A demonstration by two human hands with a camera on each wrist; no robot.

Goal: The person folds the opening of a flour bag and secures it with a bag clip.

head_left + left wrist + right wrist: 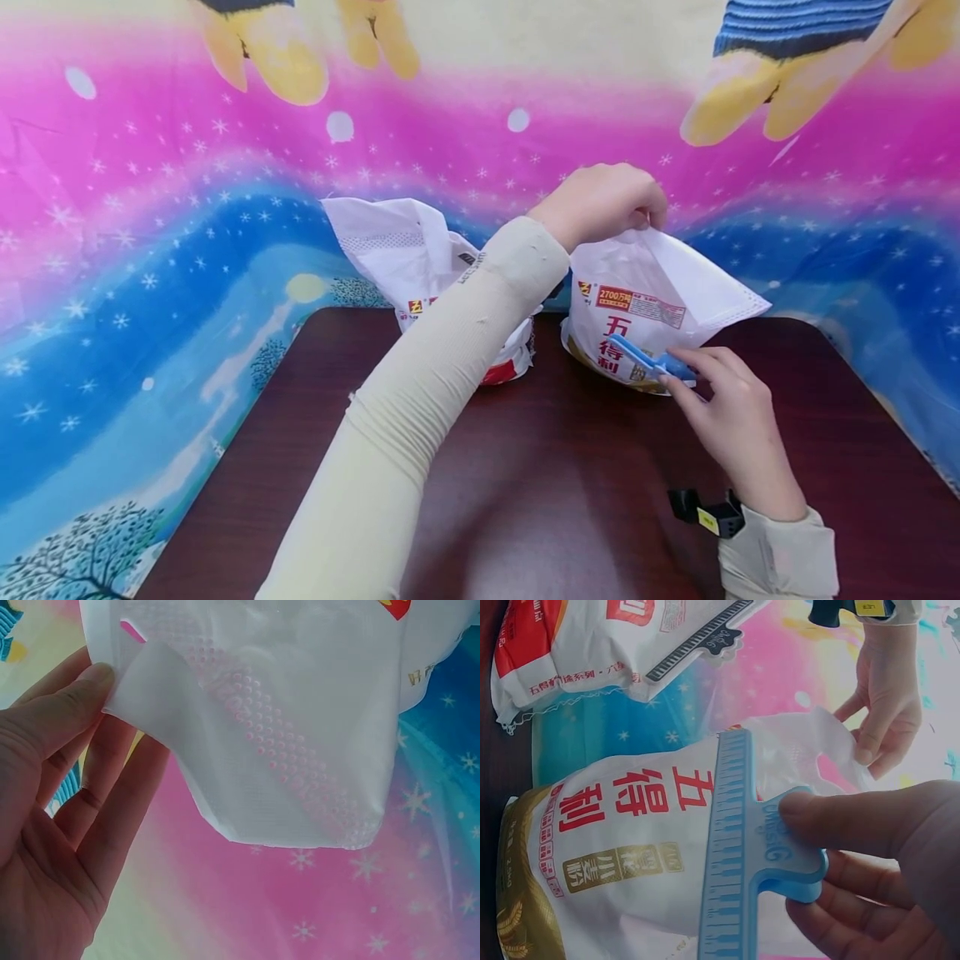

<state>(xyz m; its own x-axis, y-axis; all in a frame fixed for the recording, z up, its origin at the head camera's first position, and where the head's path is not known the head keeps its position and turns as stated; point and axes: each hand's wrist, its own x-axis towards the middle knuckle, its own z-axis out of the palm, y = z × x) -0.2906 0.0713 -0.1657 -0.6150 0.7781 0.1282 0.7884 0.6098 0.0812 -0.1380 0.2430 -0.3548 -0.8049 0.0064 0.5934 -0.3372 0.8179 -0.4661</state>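
A white flour bag (pixel 615 287) with red lettering stands upright on the right side of the table. My left hand (pixel 609 196) pinches its top edge; in the left wrist view the thumb and fingers of that hand (pixel 60 787) hold the folded white rim. In front of the bag my right hand (pixel 738 417) grips a blue bag clip (pixel 641 358). The right wrist view shows piano-key markings along the clip (pixel 727 847), with the thumb on its handle. From these views I cannot tell whether the clip touches the bag.
Another white bag (pixel 390 237) with a red base stands to the left, partly behind my left forearm. A black piano-key clip (pixel 705 645) is across it. Both bags are on a dark wooden table (pixel 525 500). A colourful printed cloth (pixel 187 208) hangs behind.
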